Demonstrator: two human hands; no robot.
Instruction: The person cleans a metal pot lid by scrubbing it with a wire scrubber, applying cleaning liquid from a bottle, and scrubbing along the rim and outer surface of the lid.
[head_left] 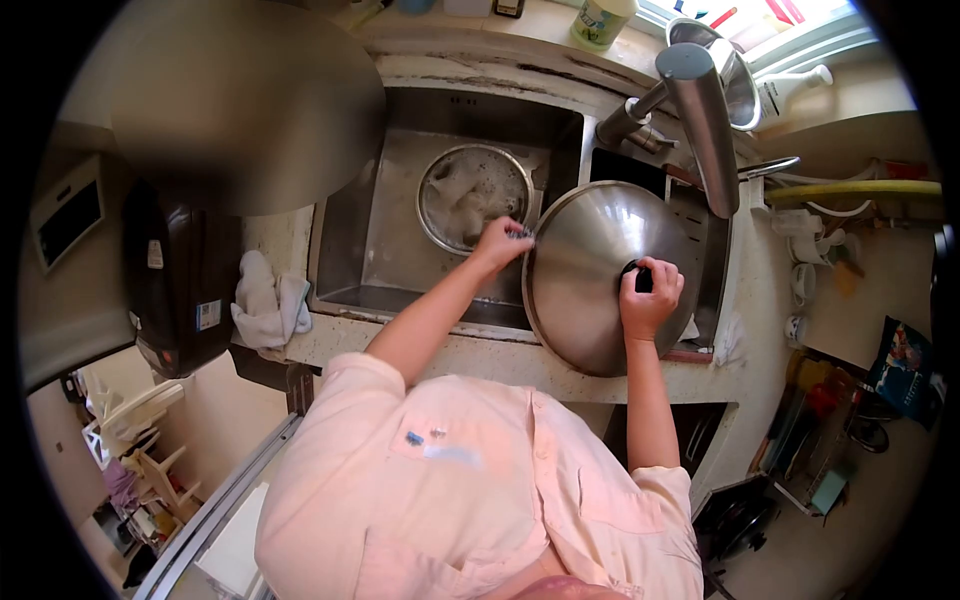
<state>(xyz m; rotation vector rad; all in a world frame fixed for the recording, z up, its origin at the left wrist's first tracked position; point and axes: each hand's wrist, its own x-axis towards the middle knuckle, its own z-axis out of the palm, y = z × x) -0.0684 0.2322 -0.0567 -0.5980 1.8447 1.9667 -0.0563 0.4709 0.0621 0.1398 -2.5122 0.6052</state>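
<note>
A large domed steel pot lid [580,270] lies tilted over the right side of the sink. My right hand [652,295] is closed around its black knob [630,272]. At the lid's left rim, my left hand [497,246] pinches a small grey scrubber [520,233], which looks like steel wool and is mostly hidden by the fingers. Just beyond that hand, a round metal basin [428,215] stands in the left sink bowl [385,240]. Sudsy water and a pale soaked cloth [462,200] are inside it.
A thick steel faucet [700,130] rises behind the lid, with a metal bowl [742,85] near the window. A bottle [600,22] stands on the back ledge. Folded cloths [268,305] lie on the left counter beside a dark appliance [185,270]. Cups [803,283] sit at the right.
</note>
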